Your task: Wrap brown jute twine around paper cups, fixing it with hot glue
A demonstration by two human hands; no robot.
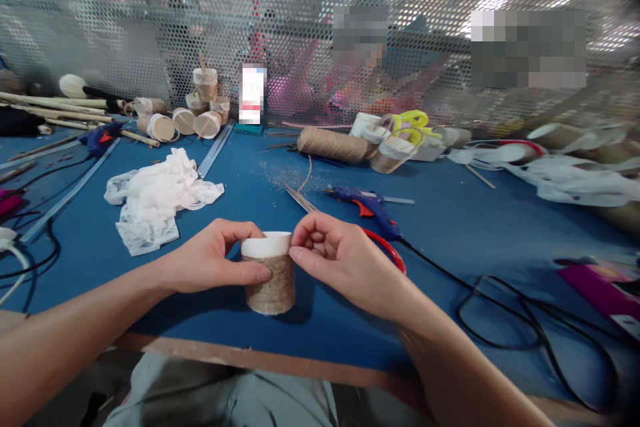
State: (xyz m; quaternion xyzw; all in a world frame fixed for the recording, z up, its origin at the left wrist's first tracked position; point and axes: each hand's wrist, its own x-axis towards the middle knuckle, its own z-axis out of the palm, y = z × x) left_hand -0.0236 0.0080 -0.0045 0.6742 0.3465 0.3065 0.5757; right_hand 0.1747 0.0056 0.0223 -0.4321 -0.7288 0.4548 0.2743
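A small round cup (273, 287), white at the rim and wrapped in brown twine below, is upright near the table's front edge. My left hand (220, 260) grips it from the left, thumb on the twine and fingers over the rim. At the right side of the rim, my right hand (333, 250) is closed in a pinch; I cannot make out what, if anything, is between the fingertips. Scissors with red handles (393, 250) lie partly hidden behind my right hand. Beyond them rests a blue glue gun (367, 203). A roll of twine (333, 145) lies farther back, its loose end trailing forward.
Crumpled white lace (160, 197) lies at left, with another glue gun (100, 140) behind it. Twine-wrapped cups (205, 123) are stacked near a phone (253, 97). A black cable (480, 293) loops at right. A perforated metal screen (165, 27) stands along the back.
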